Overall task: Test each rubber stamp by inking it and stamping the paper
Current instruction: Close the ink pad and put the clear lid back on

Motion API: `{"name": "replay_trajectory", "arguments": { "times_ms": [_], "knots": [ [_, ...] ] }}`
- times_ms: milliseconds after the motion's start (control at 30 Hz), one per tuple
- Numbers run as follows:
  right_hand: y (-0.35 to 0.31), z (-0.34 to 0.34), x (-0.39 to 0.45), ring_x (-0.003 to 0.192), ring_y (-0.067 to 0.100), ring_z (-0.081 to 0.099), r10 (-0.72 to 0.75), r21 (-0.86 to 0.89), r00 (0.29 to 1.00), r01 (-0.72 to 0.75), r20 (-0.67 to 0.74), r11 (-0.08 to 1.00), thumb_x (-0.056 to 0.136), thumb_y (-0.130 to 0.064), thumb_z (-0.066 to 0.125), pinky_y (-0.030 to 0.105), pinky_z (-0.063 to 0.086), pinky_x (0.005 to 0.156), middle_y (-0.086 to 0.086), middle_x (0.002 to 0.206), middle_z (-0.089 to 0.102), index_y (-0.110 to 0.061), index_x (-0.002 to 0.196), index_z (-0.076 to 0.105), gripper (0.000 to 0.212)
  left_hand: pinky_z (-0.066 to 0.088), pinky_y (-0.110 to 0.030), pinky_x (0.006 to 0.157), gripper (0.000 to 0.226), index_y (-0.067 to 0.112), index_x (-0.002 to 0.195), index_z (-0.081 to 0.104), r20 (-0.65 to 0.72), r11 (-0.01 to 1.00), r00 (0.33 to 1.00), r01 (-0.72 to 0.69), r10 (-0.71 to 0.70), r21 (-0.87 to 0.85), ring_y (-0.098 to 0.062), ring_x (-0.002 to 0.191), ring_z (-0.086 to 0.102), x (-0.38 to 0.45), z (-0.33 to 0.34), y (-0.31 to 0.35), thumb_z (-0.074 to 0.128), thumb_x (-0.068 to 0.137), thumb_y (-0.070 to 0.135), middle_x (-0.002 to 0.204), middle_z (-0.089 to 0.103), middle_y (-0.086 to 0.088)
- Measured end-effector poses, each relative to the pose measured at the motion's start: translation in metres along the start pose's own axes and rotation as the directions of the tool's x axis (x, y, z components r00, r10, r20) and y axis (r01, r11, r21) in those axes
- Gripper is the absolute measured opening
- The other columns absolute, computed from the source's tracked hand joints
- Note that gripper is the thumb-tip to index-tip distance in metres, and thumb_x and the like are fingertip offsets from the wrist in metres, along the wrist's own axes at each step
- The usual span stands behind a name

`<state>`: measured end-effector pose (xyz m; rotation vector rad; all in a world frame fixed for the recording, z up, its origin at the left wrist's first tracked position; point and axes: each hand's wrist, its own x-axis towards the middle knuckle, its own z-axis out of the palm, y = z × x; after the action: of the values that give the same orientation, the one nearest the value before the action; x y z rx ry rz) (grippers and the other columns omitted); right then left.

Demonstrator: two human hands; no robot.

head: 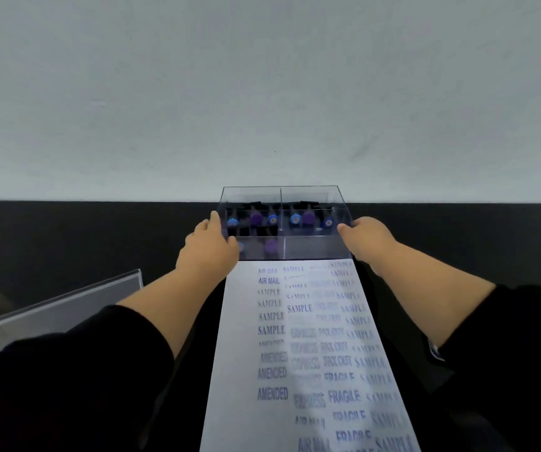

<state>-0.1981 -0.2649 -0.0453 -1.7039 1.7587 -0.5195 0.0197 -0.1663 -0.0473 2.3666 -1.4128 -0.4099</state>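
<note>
A clear plastic box [314,247] with dividers stands on the black table beyond the far end of the paper. Inside it are several rubber stamps [272,219] with blue and purple knobs. My left hand [208,247] grips the box's left side and my right hand [365,239] grips its right side. A long white paper [243,327] runs from the box toward me, covered with blue prints reading AIR MAIL, SAMPLE, AMENDED, EXPRESS, FAX OUT and FRAGILE. No ink pad shows in the view.
A clear plastic lid or tray [57,308] lies on the table at the left, near my left forearm. The black table [99,236] ends at a pale wall [262,93] right behind the box.
</note>
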Motion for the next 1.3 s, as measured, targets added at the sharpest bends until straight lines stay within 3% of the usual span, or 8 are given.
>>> {"name": "replay_trajectory", "arguments": {
  "times_ms": [133, 467, 667, 767, 900, 1067, 1200, 1300],
  "knots": [
    [0.003, 0.005, 0.013, 0.086, 0.032, 0.060, 0.082, 0.099, 0.995, -0.076, -0.052, 0.992, 0.092, -0.017, 0.045, 0.036, 0.048, 0.077, 0.019, 0.091, 0.059, -0.004, 0.076, 0.054, 0.023, 0.037, -0.035, 0.094, 0.058, 0.020, 0.153, 0.009, 0.055, 0.972, 0.998, 0.052, -0.041, -0.230, -0.027, 0.129, 0.042, 0.007, 0.002, -0.004, 0.032, 0.101, 0.023, 0.153, 0.030, -0.009],
    [0.000, 0.006, 0.013, 0.089, 0.036, 0.063, 0.087, 0.029, 0.988, -0.084, -0.131, 0.996, 0.093, -0.013, 0.045, 0.035, 0.046, 0.069, 0.022, 0.096, 0.064, 0.004, 0.096, 0.064, 0.026, 0.033, -0.027, 0.055, 0.031, 0.013, 0.115, 0.057, -0.016, 0.886, 0.989, 0.124, -0.146, -0.446, -0.013, 0.065, 0.044, 0.020, 0.000, -0.005, 0.033, 0.096, 0.012, 0.097, 0.059, -0.009],
    [0.000, -0.013, -0.012, 0.085, 0.035, 0.064, 0.028, 0.069, 0.987, -0.018, -0.157, 0.997, 0.094, -0.014, 0.044, 0.039, 0.052, 0.074, 0.021, 0.090, 0.065, 0.002, 0.088, 0.065, 0.027, 0.034, -0.024, 0.054, 0.043, 0.018, 0.137, 0.046, -0.037, 0.875, 0.982, 0.147, -0.185, -0.461, -0.008, 0.068, 0.046, -0.005, -0.018, 0.002, 0.031, 0.098, 0.012, 0.106, 0.058, -0.003],
    [0.006, -0.025, -0.036, 0.078, 0.031, 0.058, 0.000, 0.091, 0.992, 0.012, -0.124, 0.996, 0.089, -0.013, 0.046, 0.042, 0.052, 0.077, 0.018, 0.083, 0.060, -0.008, 0.069, 0.056, 0.023, 0.044, -0.022, 0.071, 0.039, 0.009, 0.135, 0.047, -0.086, 0.875, 0.975, 0.141, -0.203, -0.463, -0.015, 0.092, 0.056, -0.031, -0.027, 0.004, 0.038, 0.097, 0.005, 0.123, 0.056, -0.009],
    [0.019, -0.039, -0.076, 0.076, 0.028, 0.051, -0.025, 0.096, 0.993, 0.036, -0.115, 0.995, 0.087, -0.011, 0.047, 0.044, 0.051, 0.080, 0.015, 0.082, 0.055, -0.016, 0.061, 0.047, 0.026, 0.037, -0.029, 0.055, 0.025, 0.016, 0.101, 0.057, -0.094, 0.912, 0.989, 0.065, -0.112, -0.404, -0.015, 0.063, 0.046, -0.068, -0.032, -0.002, 0.032, 0.097, 0.013, 0.077, 0.054, -0.003],
    [0.034, -0.046, -0.123, 0.074, 0.028, 0.050, -0.046, 0.085, 0.994, 0.054, -0.103, 0.995, 0.088, -0.010, 0.046, 0.042, 0.050, 0.077, 0.011, 0.073, 0.051, -0.015, 0.060, 0.046, 0.028, 0.035, -0.029, 0.054, 0.025, 0.019, 0.090, 0.056, -0.111, 0.936, 0.992, 0.020, -0.062, -0.350, -0.015, 0.061, 0.042, -0.119, -0.035, -0.010, 0.032, 0.097, 0.016, 0.070, 0.050, -0.002],
    [0.039, -0.043, -0.153, 0.069, 0.028, 0.051, 0.047, 0.016, 0.991, -0.046, -0.122, 0.999, 0.093, -0.012, 0.044, 0.036, 0.042, 0.059, 0.015, 0.076, 0.056, -0.005, 0.076, 0.060, 0.024, 0.035, -0.027, 0.054, 0.024, 0.019, 0.098, 0.053, -0.085, 0.944, 0.994, 0.040, -0.072, -0.328, -0.013, 0.062, 0.043, -0.152, -0.039, -0.015, 0.030, 0.100, 0.018, 0.074, 0.049, -0.002],
    [0.044, -0.040, -0.170, 0.097, 0.037, 0.058, 0.078, -0.102, 0.992, -0.088, -0.100, 0.991, 0.096, -0.015, 0.041, 0.037, 0.045, 0.073, 0.022, 0.100, 0.063, 0.000, 0.099, 0.063, 0.027, 0.031, -0.025, 0.050, 0.028, 0.012, 0.111, 0.055, -0.074, 0.943, 0.994, 0.055, -0.084, -0.329, -0.013, 0.061, 0.042, -0.169, -0.038, -0.019, 0.029, 0.100, 0.016, 0.073, 0.047, -0.003]
  ]
}}
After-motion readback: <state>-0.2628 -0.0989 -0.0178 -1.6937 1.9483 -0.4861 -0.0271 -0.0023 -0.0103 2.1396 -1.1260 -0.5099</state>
